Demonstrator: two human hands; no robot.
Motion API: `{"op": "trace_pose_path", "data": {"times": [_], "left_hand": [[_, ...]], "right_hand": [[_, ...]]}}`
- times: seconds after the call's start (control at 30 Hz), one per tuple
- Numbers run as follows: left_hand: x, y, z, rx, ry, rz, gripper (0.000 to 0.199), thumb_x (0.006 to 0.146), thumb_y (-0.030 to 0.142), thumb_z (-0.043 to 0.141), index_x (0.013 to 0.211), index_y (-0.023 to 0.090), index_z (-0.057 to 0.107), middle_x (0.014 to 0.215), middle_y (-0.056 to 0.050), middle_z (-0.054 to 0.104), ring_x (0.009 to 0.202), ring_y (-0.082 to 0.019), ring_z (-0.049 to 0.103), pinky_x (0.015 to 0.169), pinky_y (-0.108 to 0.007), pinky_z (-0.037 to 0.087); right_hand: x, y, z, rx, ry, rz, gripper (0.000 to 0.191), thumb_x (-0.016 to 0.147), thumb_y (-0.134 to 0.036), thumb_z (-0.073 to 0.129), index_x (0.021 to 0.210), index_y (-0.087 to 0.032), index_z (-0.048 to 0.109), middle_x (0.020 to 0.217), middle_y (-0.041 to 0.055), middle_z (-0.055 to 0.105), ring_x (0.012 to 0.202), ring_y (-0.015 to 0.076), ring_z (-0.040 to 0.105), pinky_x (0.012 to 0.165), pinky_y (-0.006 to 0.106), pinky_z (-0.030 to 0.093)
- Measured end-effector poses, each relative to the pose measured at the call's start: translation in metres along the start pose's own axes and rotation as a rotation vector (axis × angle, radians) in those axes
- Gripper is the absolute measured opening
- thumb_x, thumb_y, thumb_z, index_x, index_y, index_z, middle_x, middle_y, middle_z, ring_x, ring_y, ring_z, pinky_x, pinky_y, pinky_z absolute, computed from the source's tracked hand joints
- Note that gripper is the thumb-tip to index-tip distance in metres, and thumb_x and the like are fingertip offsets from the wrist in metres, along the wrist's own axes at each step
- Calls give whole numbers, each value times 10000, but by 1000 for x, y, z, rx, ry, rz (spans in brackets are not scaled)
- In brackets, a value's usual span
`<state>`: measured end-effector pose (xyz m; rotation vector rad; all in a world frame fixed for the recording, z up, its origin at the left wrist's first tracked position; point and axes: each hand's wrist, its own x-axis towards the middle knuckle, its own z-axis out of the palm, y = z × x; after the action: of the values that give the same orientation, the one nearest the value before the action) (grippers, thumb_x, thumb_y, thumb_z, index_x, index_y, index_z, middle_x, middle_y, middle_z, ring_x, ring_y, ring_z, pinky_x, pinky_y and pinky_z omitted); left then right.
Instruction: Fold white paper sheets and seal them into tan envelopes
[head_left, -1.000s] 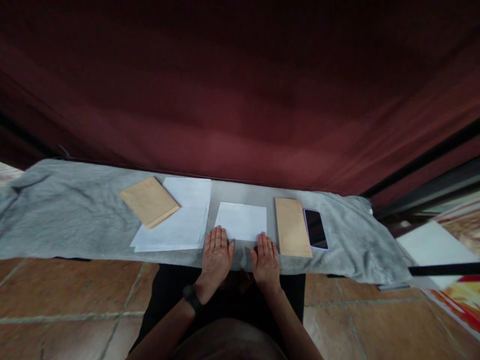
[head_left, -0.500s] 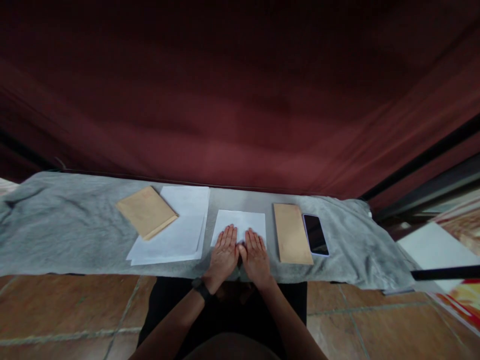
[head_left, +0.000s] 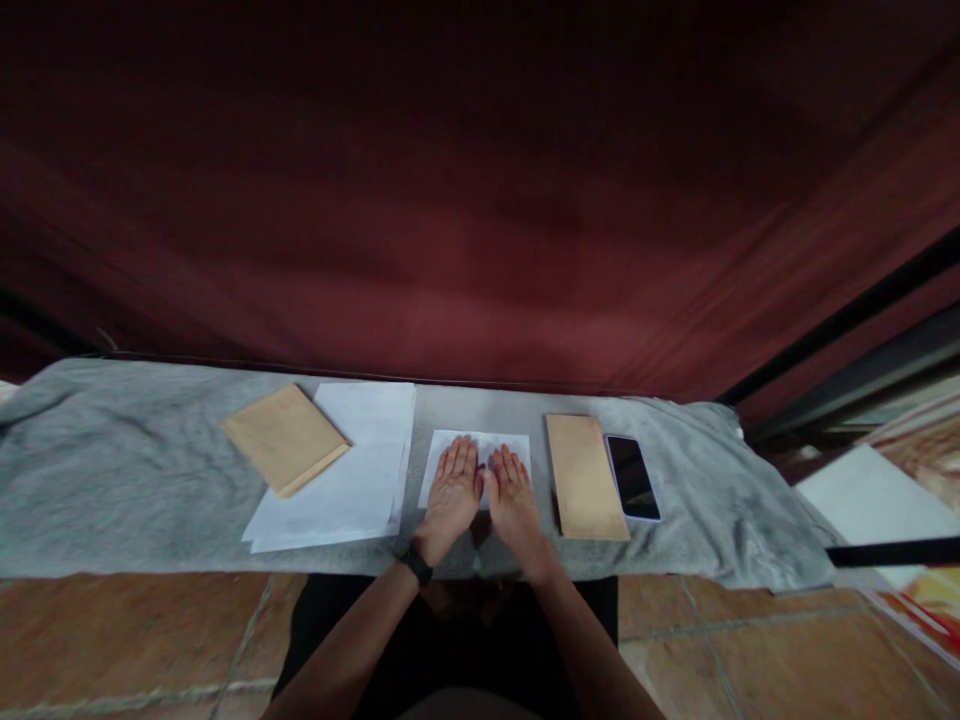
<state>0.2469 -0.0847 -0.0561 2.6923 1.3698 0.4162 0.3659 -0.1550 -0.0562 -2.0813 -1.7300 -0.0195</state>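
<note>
A small white sheet of paper (head_left: 435,470) lies on the grey cloth in front of me. My left hand (head_left: 454,490) rests flat on its left half, palm down, fingers stretched out, with a dark watch on the wrist. On the right half lies my right hand (head_left: 511,492), also palm down and flat. The two thumbs are close together near the sheet's middle. Neither hand grips anything; both palms hide the lower part of the sheet.
Larger white sheets (head_left: 341,500) lie at left, partly under a brown envelope (head_left: 285,440). To the right are another brown envelope (head_left: 586,480) and a phone (head_left: 634,478). A red curtain (head_left: 450,250) hangs behind the cloth-covered surface (head_left: 150,470).
Both flat hands have slid forward over the small sheet, covering more of it. The whole view has shifted slightly, with the cloth a little lower.
</note>
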Motion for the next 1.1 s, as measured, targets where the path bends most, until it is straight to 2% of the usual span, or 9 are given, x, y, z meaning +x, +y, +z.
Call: {"op": "trace_pose_path", "data": {"times": [0.1, 0.2, 0.5, 0.77, 1.1], "left_hand": [[19, 0, 4, -7, -76, 40, 568, 985, 194, 293, 1527, 62, 398, 1600, -152, 379, 1527, -262, 258, 1230, -466, 265], [25, -5, 7, 20, -70, 44, 571, 983, 210, 306, 1529, 74, 400, 1602, -150, 377, 1523, -262, 268, 1239, -472, 235], [17, -20, 13, 37, 60, -101, 591, 1013, 332, 309, 1522, 46, 402, 1586, -191, 379, 1507, -282, 308, 1232, -493, 239], [16, -24, 12, 20, 116, -212, 614, 1020, 379, 305, 1513, 28, 411, 1562, -212, 416, 1494, -307, 334, 1215, -512, 269], [16, -21, 11, 47, 131, -204, 615, 1019, 375, 310, 1508, 15, 409, 1558, -229, 412, 1484, -314, 351, 1207, -521, 267]], "right_hand": [[27, -2, 6, 21, -71, -2, 504, 1075, -315, 269, 1491, -119, 475, 1568, 127, 437, 1469, 233, 383, 1211, 449, 304], [35, 4, 14, -13, -83, -5, 495, 1072, -320, 307, 1490, -117, 476, 1563, 127, 444, 1468, 232, 384, 1216, 432, 288], [23, 24, 28, -127, 140, 108, 570, 1065, -353, 350, 1509, 0, 399, 1544, 251, 420, 1454, 313, 394, 1176, 512, 336], [20, 33, 29, -152, 202, 167, 585, 1068, -368, 335, 1518, 2, 382, 1544, 268, 412, 1437, 329, 419, 1161, 517, 353], [22, 28, 22, -115, 199, 209, 558, 1067, -352, 343, 1503, -11, 415, 1506, 269, 466, 1419, 332, 446, 1147, 536, 373]]}}
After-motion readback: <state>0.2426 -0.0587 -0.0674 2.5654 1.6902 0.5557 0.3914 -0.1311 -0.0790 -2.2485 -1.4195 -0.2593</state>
